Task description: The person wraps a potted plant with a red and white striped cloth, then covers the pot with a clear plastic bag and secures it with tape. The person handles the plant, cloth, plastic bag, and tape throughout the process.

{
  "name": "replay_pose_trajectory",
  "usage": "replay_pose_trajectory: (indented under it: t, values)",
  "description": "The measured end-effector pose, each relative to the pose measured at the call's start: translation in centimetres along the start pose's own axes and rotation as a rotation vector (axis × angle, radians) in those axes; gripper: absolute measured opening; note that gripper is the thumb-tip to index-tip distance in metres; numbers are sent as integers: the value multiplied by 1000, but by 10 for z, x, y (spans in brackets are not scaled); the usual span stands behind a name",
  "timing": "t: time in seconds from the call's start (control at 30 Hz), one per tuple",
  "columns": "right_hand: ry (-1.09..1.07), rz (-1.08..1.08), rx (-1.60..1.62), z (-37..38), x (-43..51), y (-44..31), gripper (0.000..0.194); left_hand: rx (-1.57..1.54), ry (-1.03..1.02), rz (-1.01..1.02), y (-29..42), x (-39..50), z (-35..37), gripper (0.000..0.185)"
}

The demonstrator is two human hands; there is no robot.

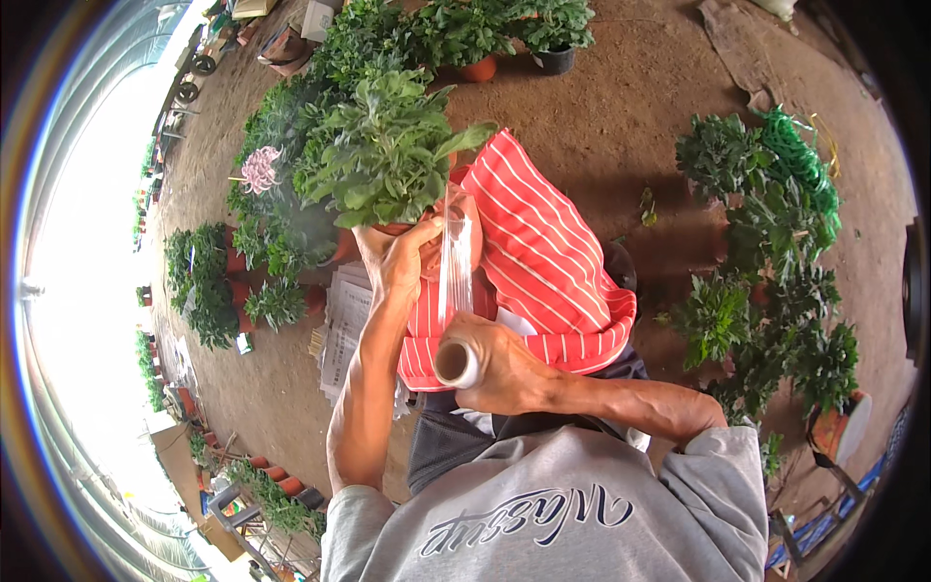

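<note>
My left hand [400,251] grips the terracotta-coloured pot [465,225] of a leafy green plant [389,156], apparently a chrysanthemum, tilted away from me above my lap. In my right hand [509,367] is a roll of clear plastic film [458,364], its hollow cardboard core facing up. A taut, narrow strip of film [456,284] runs from the roll to the side of the pot. Beneath both hands, a red-and-white striped cloth [538,240] covers my knees. Part of the pot is hidden by leaves, hand and film.
Potted plants [465,33] crowd the ground ahead and left, with a pink chrysanthemum bloom [260,169] among them. More plants [778,225] stand at right beside green plastic twine [804,171]. Stacked printed paper [345,320] lies by my left arm. A wheeled cart [188,91] is far left.
</note>
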State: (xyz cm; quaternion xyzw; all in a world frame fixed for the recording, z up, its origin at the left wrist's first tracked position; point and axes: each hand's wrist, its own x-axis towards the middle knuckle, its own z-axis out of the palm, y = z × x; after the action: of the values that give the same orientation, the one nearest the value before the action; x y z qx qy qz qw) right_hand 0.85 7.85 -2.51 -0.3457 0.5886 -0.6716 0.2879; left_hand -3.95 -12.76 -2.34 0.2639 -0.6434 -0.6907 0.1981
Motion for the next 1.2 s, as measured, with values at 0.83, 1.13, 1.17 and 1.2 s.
replay_pose_trajectory:
  t: [0.83,1.13,1.17,1.2]
  values:
    - [-374,172,-178,-4,88,22,50,-85,-140,-110,19,-6,-28,36]
    - [-418,232,-238,-68,85,7,47,-54,-256,3,13,-14,-34,59]
    - [-410,263,-226,-75,84,7,48,11,-181,6,11,-16,-28,62]
    - [-398,264,-200,-84,85,7,48,94,-168,32,10,-19,-23,66]
